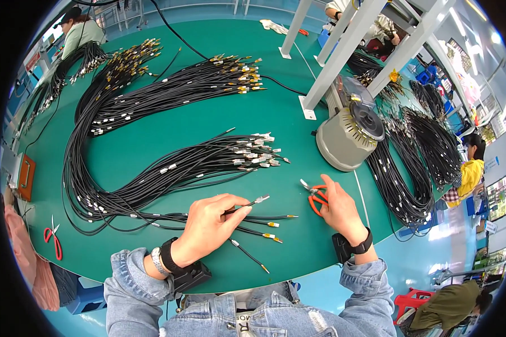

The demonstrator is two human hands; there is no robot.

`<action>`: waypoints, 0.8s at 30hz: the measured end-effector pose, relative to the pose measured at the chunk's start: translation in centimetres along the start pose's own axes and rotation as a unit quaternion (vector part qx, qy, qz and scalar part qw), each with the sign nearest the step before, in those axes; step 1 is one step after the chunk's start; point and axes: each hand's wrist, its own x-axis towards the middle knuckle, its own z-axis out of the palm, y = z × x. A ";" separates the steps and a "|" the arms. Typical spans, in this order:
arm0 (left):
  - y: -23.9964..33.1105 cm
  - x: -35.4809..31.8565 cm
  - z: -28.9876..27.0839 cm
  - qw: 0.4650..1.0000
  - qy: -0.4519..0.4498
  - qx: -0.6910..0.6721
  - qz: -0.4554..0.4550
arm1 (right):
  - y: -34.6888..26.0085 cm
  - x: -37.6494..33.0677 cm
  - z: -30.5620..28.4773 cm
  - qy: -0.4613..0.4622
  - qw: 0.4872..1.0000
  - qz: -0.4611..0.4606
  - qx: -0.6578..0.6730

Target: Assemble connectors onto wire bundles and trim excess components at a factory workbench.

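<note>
My left hand (209,224) pinches a black cable (250,203) between thumb and fingers, near its end with a whitish connector. A pair of orange-handled pliers (319,197) is in my right hand (341,210), its jaws pointing left and apart from the cable. A small whitish piece (304,183) shows at the jaws; whether they grip it I cannot tell. Several loose cables with yellow-sleeved ends (272,224) lie under and beside my left hand. Just beyond it rests a thick bundle of black cables (191,157) with whitish connectors at its right end.
A beige, rounded machine (346,137) stands on the green table (287,115) beside grey metal posts (343,50). Farther back lies another cable bundle (174,90). Red-handled scissors (53,238) and an orange-brown box (26,177) are at the left. Other people sit around, near more cables.
</note>
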 end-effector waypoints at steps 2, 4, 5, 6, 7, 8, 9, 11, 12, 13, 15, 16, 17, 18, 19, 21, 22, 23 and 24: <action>-0.1 0.0 -0.1 1.000 0.003 -0.023 -0.019 | -0.5 0.0 -0.7 -0.002 0.985 0.053 0.166; -0.3 0.0 -0.3 0.998 -0.013 -0.060 -0.018 | -1.4 -0.2 -1.4 -0.001 0.971 0.042 0.237; -0.4 0.0 -0.5 0.997 -0.020 -0.077 -0.017 | -2.1 -0.4 -1.7 0.004 0.951 0.033 0.308; -0.5 0.0 -0.7 0.997 -0.017 -0.077 -0.020 | -2.8 -0.5 -2.1 0.008 0.926 0.024 0.378; -0.5 -0.1 -0.9 0.996 -0.030 -0.081 -0.032 | -3.5 -0.6 -2.4 0.004 0.925 0.022 0.378; -0.6 -0.1 -1.0 0.994 -0.046 -0.086 -0.042 | -4.3 -0.8 -2.8 -0.015 0.920 -0.012 0.391; -0.7 -0.1 -1.1 0.993 -0.061 -0.092 -0.053 | -5.1 -0.9 -3.2 -0.035 0.913 -0.046 0.404; -0.5 0.0 -1.4 0.991 -0.071 -0.100 -0.058 | -6.6 -1.1 -3.7 -0.054 0.905 -0.079 0.415; -0.4 0.0 -1.5 0.989 -0.082 -0.107 -0.063 | -7.3 -1.1 -3.8 -0.055 0.920 -0.118 0.369; -0.4 0.0 -1.6 0.987 -0.093 -0.114 -0.068 | -7.9 -1.0 -3.8 -0.056 0.932 -0.156 0.322; -0.3 -0.1 -1.7 0.987 -0.102 -0.108 -0.067 | -8.5 -0.6 -3.6 -0.057 0.940 -0.194 0.274; -0.3 -0.1 -1.7 0.986 -0.111 -0.101 -0.066 | -8.7 -0.3 -3.5 -0.038 0.945 -0.236 0.225; -0.2 -0.1 -1.8 0.986 -0.120 -0.095 -0.064 | -8.8 0.0 -3.5 -0.019 0.945 -0.277 0.175; -0.2 0.0 -1.9 0.986 -0.119 -0.095 -0.065 | -8.9 0.2 -3.5 0.000 0.940 -0.317 0.124; -0.1 0.0 -2.0 0.984 -0.132 -0.092 -0.073 | -8.9 0.4 -3.5 -0.001 0.940 -0.317 0.125; 0.0 0.2 -2.1 0.980 -0.156 -0.087 -0.089 | -9.0 0.6 -3.7 0.004 0.937 -0.337 0.090; 0.0 0.2 -2.2 0.980 -0.157 -0.087 -0.090 | -9.1 0.7 -3.8 0.006 0.935 -0.347 0.072; 0.0 0.2 -2.2 0.977 -0.167 -0.088 -0.100 | -9.2 0.7 -3.9 0.006 0.935 -0.346 0.073; 0.1 0.2 -2.3 0.974 -0.178 -0.090 -0.109 | -9.4 0.8 -4.1 0.009 0.933 -0.355 0.060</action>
